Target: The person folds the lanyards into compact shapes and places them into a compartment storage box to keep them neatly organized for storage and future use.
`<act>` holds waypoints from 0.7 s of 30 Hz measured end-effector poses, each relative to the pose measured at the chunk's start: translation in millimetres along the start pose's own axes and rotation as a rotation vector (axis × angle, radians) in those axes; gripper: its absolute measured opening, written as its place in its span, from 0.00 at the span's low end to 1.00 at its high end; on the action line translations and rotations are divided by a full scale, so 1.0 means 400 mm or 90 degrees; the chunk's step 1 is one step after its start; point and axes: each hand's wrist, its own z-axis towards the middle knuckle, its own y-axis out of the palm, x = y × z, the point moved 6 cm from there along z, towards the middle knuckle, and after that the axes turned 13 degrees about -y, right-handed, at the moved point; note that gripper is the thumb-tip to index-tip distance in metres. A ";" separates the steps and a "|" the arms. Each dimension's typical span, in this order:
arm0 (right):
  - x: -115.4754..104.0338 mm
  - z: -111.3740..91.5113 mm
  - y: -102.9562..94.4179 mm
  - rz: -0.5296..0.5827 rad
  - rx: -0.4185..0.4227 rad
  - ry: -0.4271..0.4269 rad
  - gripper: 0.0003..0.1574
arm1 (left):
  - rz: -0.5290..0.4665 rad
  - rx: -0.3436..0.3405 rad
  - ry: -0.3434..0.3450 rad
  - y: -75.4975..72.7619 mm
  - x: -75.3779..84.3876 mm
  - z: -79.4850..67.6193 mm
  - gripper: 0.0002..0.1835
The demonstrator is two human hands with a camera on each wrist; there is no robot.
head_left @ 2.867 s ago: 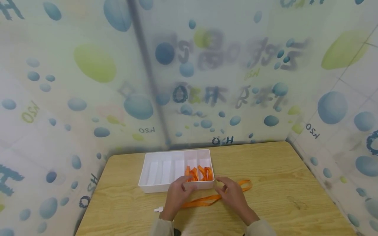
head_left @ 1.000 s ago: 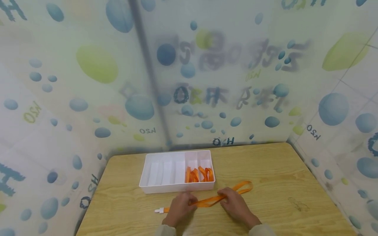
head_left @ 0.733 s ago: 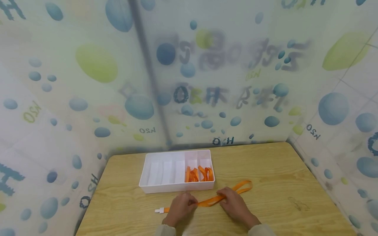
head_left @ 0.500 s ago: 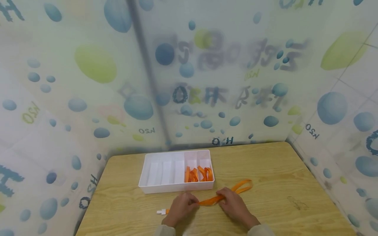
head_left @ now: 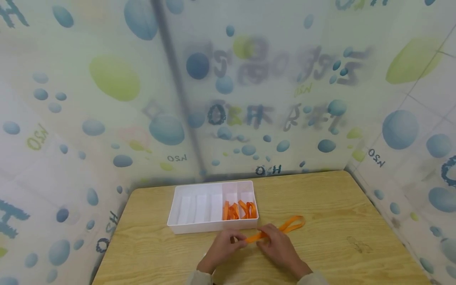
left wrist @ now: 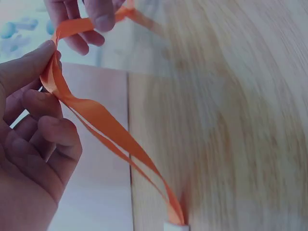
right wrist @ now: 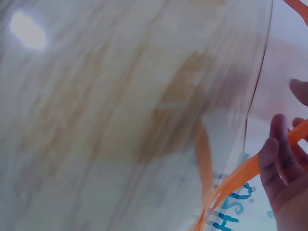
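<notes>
An orange lanyard [head_left: 293, 224] stretches between both hands in front of the white box. My left hand [head_left: 225, 248] pinches it between thumb and index finger. In the left wrist view the lanyard [left wrist: 108, 120] hangs down from those fingers to a white clip [left wrist: 176, 226] over the table. My right hand [head_left: 279, 247] pinches the strap a little farther right, and its looped end lies on the table beyond. In the right wrist view the right hand [right wrist: 286, 178] has the strap between thumb and fingers. In the head view the clip is hidden behind the left hand and forearm.
A white divided box [head_left: 196, 227] stands behind the hands on the wooden table [head_left: 331, 237]. Two of its right-hand compartments hold folded orange lanyards [head_left: 248, 209]. A patterned wall [head_left: 228, 158] rises along the table's back edge.
Both hands have come down from the box's front edge onto the lanyard. Since then the left hand has lifted the strap and moved right, toward the right hand; the clip end has slid out of the head view.
</notes>
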 end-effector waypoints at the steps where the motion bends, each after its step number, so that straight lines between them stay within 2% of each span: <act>1: -0.002 0.002 -0.003 -0.009 0.009 -0.001 0.23 | -0.016 -0.003 -0.002 -0.001 0.005 -0.001 0.05; 6: -0.015 0.012 -0.020 -0.061 0.071 -0.036 0.20 | -0.082 -0.008 -0.014 -0.007 0.026 -0.009 0.07; 10: -0.031 0.023 -0.037 -0.088 0.129 -0.079 0.19 | -0.120 -0.012 -0.004 -0.014 0.046 -0.017 0.08; 15: -0.051 0.035 -0.057 -0.093 0.180 -0.117 0.18 | -0.156 -0.021 -0.007 -0.020 0.062 -0.022 0.08; 21: -0.067 0.054 -0.093 -0.012 0.174 -0.066 0.15 | -0.196 -0.028 0.002 -0.020 0.085 -0.029 0.08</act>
